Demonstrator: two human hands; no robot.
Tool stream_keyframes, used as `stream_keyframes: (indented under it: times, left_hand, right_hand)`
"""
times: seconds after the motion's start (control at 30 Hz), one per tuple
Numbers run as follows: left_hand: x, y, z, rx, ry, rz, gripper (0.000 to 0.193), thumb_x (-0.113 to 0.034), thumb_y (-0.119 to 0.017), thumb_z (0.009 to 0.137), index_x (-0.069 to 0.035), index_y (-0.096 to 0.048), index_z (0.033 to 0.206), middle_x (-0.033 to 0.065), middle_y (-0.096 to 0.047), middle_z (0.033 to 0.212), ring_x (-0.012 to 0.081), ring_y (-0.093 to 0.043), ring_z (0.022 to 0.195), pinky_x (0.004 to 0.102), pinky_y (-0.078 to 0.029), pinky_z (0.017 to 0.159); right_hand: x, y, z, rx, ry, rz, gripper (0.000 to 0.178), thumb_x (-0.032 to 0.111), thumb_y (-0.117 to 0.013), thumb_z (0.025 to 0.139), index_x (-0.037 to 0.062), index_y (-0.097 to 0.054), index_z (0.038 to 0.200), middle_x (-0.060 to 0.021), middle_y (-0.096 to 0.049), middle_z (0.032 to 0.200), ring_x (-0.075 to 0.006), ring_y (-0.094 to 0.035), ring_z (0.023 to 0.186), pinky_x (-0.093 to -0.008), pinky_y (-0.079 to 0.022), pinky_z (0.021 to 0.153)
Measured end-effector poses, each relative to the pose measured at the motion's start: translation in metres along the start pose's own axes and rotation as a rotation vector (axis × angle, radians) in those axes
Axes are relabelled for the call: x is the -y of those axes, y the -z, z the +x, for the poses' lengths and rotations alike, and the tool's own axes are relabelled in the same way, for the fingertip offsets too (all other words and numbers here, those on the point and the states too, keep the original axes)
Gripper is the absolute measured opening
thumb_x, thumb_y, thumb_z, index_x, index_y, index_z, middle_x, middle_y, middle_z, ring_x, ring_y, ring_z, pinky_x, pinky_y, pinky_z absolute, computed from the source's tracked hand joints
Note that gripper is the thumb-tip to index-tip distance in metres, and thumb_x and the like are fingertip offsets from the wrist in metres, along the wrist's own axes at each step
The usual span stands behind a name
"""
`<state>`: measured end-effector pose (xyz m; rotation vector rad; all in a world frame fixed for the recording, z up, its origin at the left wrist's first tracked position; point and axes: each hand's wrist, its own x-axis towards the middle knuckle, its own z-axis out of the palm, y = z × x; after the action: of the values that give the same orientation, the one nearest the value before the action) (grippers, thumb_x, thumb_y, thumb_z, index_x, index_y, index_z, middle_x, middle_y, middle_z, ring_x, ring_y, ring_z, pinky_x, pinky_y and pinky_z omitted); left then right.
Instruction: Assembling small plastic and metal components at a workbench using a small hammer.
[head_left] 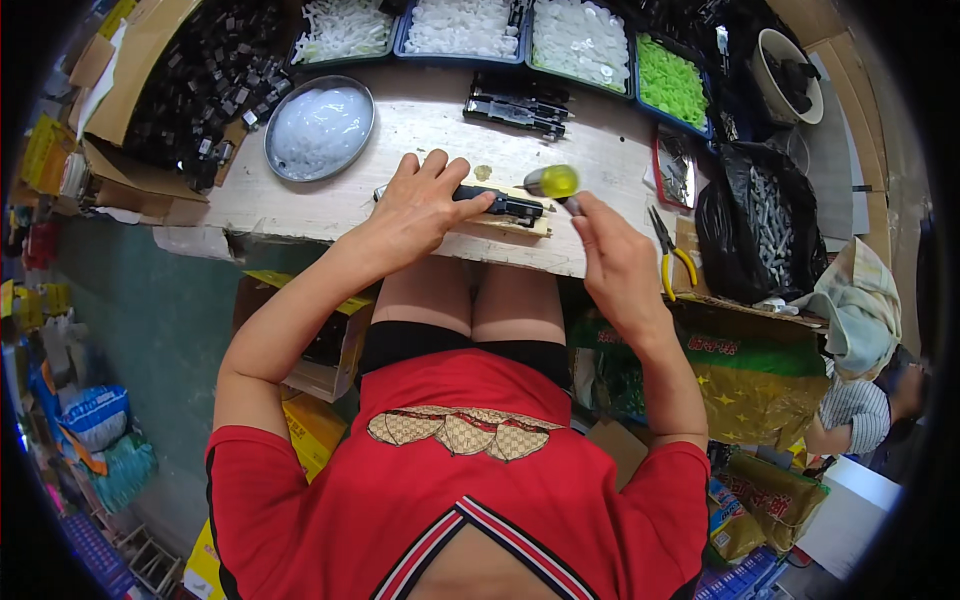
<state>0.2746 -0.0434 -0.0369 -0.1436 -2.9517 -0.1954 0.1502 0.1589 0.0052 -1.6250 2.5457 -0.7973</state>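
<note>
My left hand (420,208) presses a long black plastic part (514,207) onto a pale wooden block (535,229) near the table's front edge. Its thumb lies along the part, and the other fingers reach over the far side, partly hiding it. In my right hand (620,256) is the short handle of a small mallet (558,181) with a translucent yellow-green face. The mallet's head hovers just right of the black part, apart from it. Several similar black parts (518,107) lie in a stack farther back.
A round dish (320,128) holds a clear, jelly-like mass. Trays of white pieces (580,48) and green pieces (672,82) line the back. Yellow-handled pliers (672,256), a red-edged box (675,170) and a black bag of grey pieces (770,220) are at right; a carton of black parts (215,85) is at left.
</note>
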Motion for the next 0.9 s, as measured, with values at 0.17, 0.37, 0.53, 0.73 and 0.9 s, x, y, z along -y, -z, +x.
stream_keyframes:
  times: [0.17, 0.37, 0.53, 0.73, 0.9]
  left_hand:
    - [0.000, 0.001, 0.004, 0.037, -0.016, 0.035, 0.045, 0.000, -0.056, 0.068, -0.019, -0.060, 0.109, 0.0077, -0.049, 0.095, 0.0238, -0.045, 0.093, 0.0341, -0.035, 0.070]
    - [0.001, 0.003, 0.006, 0.060, -0.018, 0.019, 0.039, -0.003, -0.056, 0.070, -0.018, -0.062, 0.106, 0.0075, -0.050, 0.095, 0.0242, -0.046, 0.093, 0.0347, -0.036, 0.070]
    - [0.005, 0.002, 0.011, 0.039, -0.015, -0.050, 0.037, -0.003, -0.058, 0.069, -0.019, -0.065, 0.103, 0.0082, -0.051, 0.090, 0.0250, -0.047, 0.088, 0.0334, -0.040, 0.070]
    - [0.020, -0.006, 0.009, -0.058, 0.149, -0.396, 0.058, 0.005, -0.058, 0.059, -0.007, -0.054, 0.115, 0.0101, -0.052, 0.083, 0.0284, -0.049, 0.085, 0.0363, -0.043, 0.076]
    - [0.016, -0.006, 0.007, -0.125, 0.241, -0.535, 0.062, 0.007, -0.058, 0.060, -0.006, -0.048, 0.120, 0.0103, -0.056, 0.084, 0.0274, -0.050, 0.084, 0.0372, -0.044, 0.074]
  right_hand:
    - [-0.003, -0.021, -0.004, 0.232, -0.055, -0.225, 0.020, 0.018, -0.048, 0.087, 0.0053, -0.050, 0.103, -0.0139, -0.059, 0.076, -0.0348, -0.057, 0.059, -0.0428, -0.046, 0.051]
    - [0.009, -0.003, 0.001, -0.090, 0.026, -0.025, 0.016, 0.017, -0.048, 0.086, 0.0066, -0.051, 0.099, -0.0141, -0.059, 0.073, -0.0335, -0.058, 0.058, -0.0423, -0.047, 0.050]
    - [0.004, -0.021, 0.006, 0.208, -0.037, -0.308, 0.014, 0.020, -0.048, 0.087, 0.0060, -0.047, 0.087, -0.0150, -0.058, 0.066, -0.0340, -0.058, 0.050, -0.0444, -0.047, 0.045]
    - [0.008, -0.012, 0.011, 0.311, -0.083, -0.204, 0.016, 0.020, -0.046, 0.089, 0.0043, -0.050, 0.092, -0.0156, -0.060, 0.074, -0.0362, -0.059, 0.063, -0.0417, -0.047, 0.054]
    - [0.017, -0.035, 0.009, -0.002, 0.101, 0.097, 0.022, 0.014, -0.050, 0.086, 0.0059, -0.051, 0.106, -0.0147, -0.061, 0.082, -0.0330, -0.060, 0.066, -0.0421, -0.046, 0.053]
